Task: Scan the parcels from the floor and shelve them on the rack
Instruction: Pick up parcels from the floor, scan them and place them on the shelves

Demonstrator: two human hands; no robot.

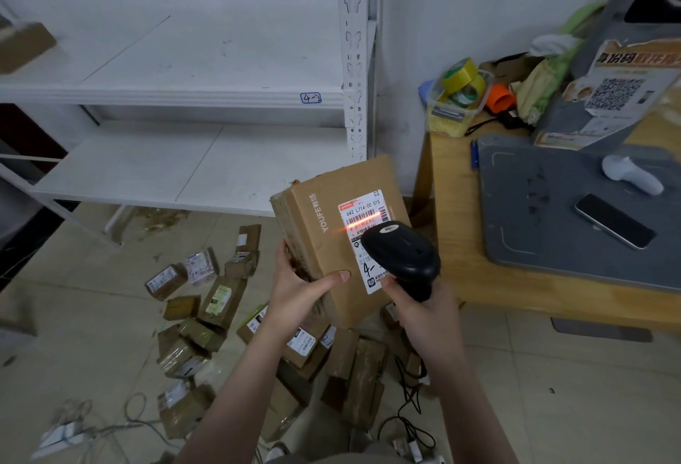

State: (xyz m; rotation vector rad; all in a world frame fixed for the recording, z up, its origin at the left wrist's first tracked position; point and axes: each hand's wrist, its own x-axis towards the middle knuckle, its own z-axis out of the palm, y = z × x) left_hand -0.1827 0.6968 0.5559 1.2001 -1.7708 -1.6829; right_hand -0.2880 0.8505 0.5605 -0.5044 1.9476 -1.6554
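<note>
I'm holding both forearms out ahead. My left hand (302,290) is gripping the box (353,180) at its near edge, thumb lying flat on top; my right hand (420,305) is curling round the scanner (401,253) handle, just beside it.

dim, even indoor light | soft shadows | edges bent, blurred | centre sharp

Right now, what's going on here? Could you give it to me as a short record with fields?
left hand: grips a brown cardboard parcel, held up
right hand: grips a black scanner, aimed at the parcel
scan: red beam across the barcode on the white label
floor: many more brown parcels in a heap
rack: white, shelf tag reads 4-2
table: wooden, on the right, a phone lying on a grey mat
</note>
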